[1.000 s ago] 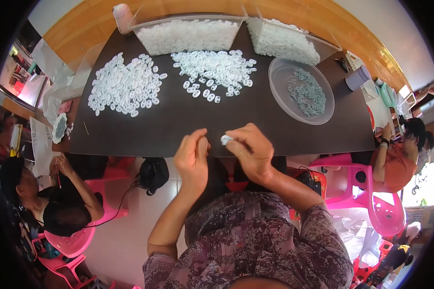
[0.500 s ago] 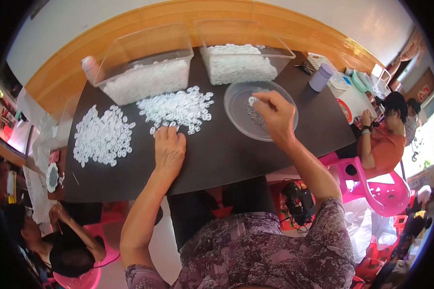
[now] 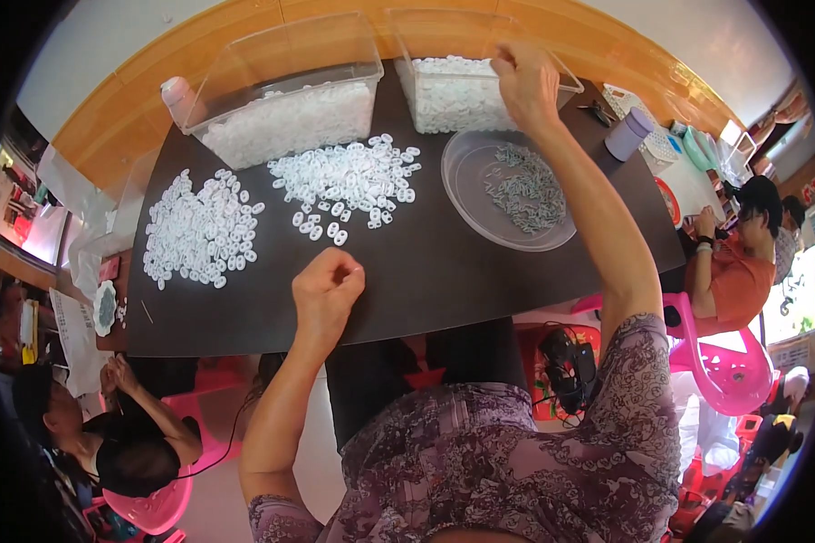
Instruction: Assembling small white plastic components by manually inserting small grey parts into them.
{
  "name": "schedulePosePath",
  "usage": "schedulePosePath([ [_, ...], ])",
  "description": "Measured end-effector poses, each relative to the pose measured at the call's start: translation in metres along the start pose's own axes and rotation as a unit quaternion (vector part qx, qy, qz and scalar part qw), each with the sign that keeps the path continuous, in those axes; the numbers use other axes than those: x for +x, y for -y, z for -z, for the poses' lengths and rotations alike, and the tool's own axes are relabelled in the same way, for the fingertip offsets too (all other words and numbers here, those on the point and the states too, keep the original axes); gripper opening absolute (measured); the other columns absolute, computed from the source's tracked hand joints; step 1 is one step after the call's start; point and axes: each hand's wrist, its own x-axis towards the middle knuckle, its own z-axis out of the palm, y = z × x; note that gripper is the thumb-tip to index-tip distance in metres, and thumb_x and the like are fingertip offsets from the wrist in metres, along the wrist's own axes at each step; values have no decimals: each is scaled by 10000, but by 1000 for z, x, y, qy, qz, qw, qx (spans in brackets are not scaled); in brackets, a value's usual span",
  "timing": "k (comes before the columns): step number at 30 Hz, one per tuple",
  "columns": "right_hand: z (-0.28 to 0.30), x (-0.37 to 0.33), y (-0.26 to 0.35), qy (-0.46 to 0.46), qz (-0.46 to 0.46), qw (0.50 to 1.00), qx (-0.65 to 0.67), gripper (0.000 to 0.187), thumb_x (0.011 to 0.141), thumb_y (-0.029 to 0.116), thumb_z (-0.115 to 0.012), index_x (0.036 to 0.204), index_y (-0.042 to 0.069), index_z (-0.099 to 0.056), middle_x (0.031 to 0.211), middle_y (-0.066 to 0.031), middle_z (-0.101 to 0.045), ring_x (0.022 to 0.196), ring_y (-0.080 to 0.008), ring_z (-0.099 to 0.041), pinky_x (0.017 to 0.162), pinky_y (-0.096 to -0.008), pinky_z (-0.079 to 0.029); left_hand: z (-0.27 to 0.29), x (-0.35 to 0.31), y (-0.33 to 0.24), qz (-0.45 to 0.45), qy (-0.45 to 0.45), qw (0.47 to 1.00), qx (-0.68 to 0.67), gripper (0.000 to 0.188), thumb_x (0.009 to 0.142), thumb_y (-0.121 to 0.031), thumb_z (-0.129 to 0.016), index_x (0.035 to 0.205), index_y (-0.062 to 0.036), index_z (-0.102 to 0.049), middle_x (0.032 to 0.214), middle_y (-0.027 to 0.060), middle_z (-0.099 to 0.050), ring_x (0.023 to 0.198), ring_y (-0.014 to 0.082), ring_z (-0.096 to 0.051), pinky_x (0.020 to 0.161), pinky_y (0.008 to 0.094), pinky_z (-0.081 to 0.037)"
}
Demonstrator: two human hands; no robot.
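My left hand (image 3: 326, 294) is curled closed above the near part of the dark table, just in front of a few loose white pieces. What its fingers hold, if anything, is hidden. Raised over the right clear bin (image 3: 453, 34), my right hand (image 3: 529, 86) has its fingers bent in a pinch; I cannot see what lies in it. Small white oval pieces with two holes form a middle pile (image 3: 340, 176) and a left pile (image 3: 199, 226). Thin grey screw-like parts (image 3: 530, 195) lie in a round clear dish (image 3: 465, 185) beneath my right forearm.
Another clear bin (image 3: 290, 47) full of white pieces stands behind the piles, beside a pink bottle (image 3: 179, 98). A lilac tumbler (image 3: 628, 134) and pliers (image 3: 596, 112) are at the far right. People sit at left (image 3: 140, 452) and right (image 3: 733, 262), near pink chairs.
My right hand has gone from the dish up over the right bin. The left hand has drawn back from the middle pile toward me and curled closed. The view has shifted slightly.
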Motion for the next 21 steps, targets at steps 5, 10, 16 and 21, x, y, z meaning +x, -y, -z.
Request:
schedulePosePath([
  [5,6,-67,-4,68,116,991,15,153,745,83,-631,888,34,-657,821,-133,-636,810,-309,-596,703,-379,-465,11,-26,-14,131,-21,964,-231,47,805,-2,-586,807,-7,-539,708,125,-624,548,106,-548,493,221,-439],
  [10,21,-115,-27,178,50,980,76,103,734,87,-633,822,47,-666,784,-140,-623,765,-327,-585,688,-401,-464,10,-43,-13,129,-27,949,-286,41,804,6,-594,809,1,-554,693,122,-622,513,116,-540,471,227,-436],
  [16,9,-133,-39,265,38,964,-3,76,731,120,-605,724,57,-646,758,-152,-615,745,-345,-579,681,-446,-453,-7,-54,-14,125,-17,940,-317,82,805,-15,-635,867,34,-616,682,112,-616,523,119,-550,471,224,-434],
  [21,-12,-128,-41,309,64,942,-115,124,727,132,-572,670,34,-624,759,-182,-614,775,-382,-577,690,-471,-459,-14,-61,-16,114,-12,938,-327,124,810,-41,-660,892,44,-624,665,98,-611,524,121,-553,469,219,-431],
])
